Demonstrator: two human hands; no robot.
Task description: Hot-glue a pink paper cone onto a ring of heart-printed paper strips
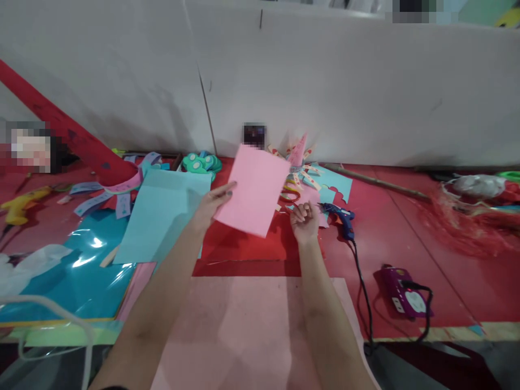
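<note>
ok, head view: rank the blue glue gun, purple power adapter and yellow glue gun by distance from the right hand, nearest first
From the right hand:
1. blue glue gun, just to its right
2. purple power adapter, lower right, nearer the camera
3. yellow glue gun, far left edge

I hold a plain pink paper sheet [255, 189] up off the red counter [390, 233], pinched at its left edge in my left fingers [225, 194]. It is flat, uncreased, rectangular, tilted clockwise, its lower corner pointing down.
</note>
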